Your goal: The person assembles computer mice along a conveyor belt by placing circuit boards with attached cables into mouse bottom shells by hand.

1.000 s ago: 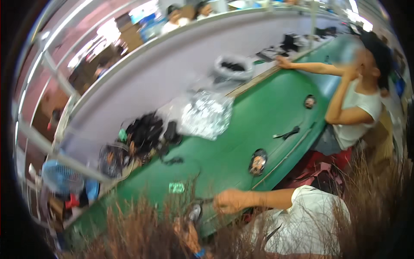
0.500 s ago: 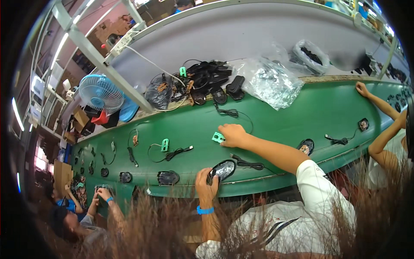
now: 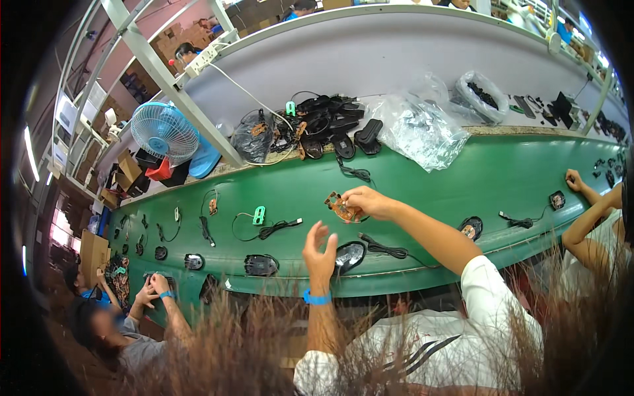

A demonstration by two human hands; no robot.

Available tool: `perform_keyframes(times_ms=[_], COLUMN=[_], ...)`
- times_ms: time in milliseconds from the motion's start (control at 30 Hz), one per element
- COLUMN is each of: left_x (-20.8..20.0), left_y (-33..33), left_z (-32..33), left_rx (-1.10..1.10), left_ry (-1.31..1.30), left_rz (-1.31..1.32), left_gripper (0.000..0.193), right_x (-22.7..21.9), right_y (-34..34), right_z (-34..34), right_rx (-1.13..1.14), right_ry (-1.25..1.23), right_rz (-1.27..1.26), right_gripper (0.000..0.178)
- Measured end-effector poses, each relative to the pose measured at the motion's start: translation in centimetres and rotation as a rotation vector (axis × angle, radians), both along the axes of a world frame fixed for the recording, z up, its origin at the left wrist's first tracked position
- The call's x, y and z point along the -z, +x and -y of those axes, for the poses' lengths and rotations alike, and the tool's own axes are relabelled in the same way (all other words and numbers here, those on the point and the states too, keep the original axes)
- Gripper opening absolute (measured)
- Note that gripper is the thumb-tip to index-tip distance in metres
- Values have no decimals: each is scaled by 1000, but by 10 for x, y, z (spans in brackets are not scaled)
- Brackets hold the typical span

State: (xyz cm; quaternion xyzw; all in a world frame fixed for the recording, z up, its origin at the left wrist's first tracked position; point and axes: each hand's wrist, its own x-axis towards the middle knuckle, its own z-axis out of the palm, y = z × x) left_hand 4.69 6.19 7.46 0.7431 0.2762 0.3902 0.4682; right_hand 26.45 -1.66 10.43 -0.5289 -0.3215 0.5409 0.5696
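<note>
I have the person's right hand (image 3: 367,200) just right of the frame's centre, thumb and fingers clamped on an orange-brown circuit board (image 3: 343,208), which hangs tilted over the green belt (image 3: 436,188) and points toward the left of the frame. Below and left of it, near the lower centre, I see the left hand (image 3: 319,252) upright, with its fingers apart and nothing between them; a blue wristband (image 3: 317,297) circles that wrist. Just to the right of this hand lies a dark oval shell (image 3: 349,257) by the belt's near edge, though I cannot tell whether the thumb touches it. A bundled black cable (image 3: 389,250) rests right of the shell, beneath the right forearm. Left of centre I make out a green plastic piece (image 3: 259,216) beside a second bundled cable (image 3: 281,228), and lower down a black shell (image 3: 261,265) lying flat. Across the upper middle, behind the belt, a heap of black parts (image 3: 327,119) sits left of a clear plastic bag (image 3: 422,135). A blue fan (image 3: 164,132) stands at the upper left; a co-worker's hands (image 3: 158,285) meet at the lower left.
</note>
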Motion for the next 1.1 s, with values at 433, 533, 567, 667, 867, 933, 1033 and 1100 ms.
perform_keyframes(times_ms=[433, 533, 567, 667, 867, 933, 1033, 1100], left_x=[-4, -1, 1, -4, -1, -5, 5, 9], left_y=[80, 86, 89, 104, 107, 116, 124, 125], left_z=[20, 24, 25, 34, 43, 47, 45, 43], left_rx=[252, 376, 479, 506, 406, 359, 351, 345], left_ry=[-231, -268, -316, -315, -227, -112, -49, -3], left_rz=[180, 256, 339, 209, 87, 19, -42, -66], left_gripper=[31, 31, 32, 33, 38, 31, 25, 23], right_x=[-9, -25, -34, -43, -17, -16, -12, -12], right_y=[-4, -4, -3, 9, 10, 16, 25, 32], right_z=[25, 43, 48, 69, 66, 76, 87, 93], right_rx=[231, 334, 338, 376, 598, 563, 530, 494], right_ry=[302, 313, 310, 214, 489, 445, 375, 413], right_rz=[485, 690, 694, 786, 1012, 1017, 1104, 1307], right_gripper=[40, 39, 39, 38, 39, 41, 42, 46])
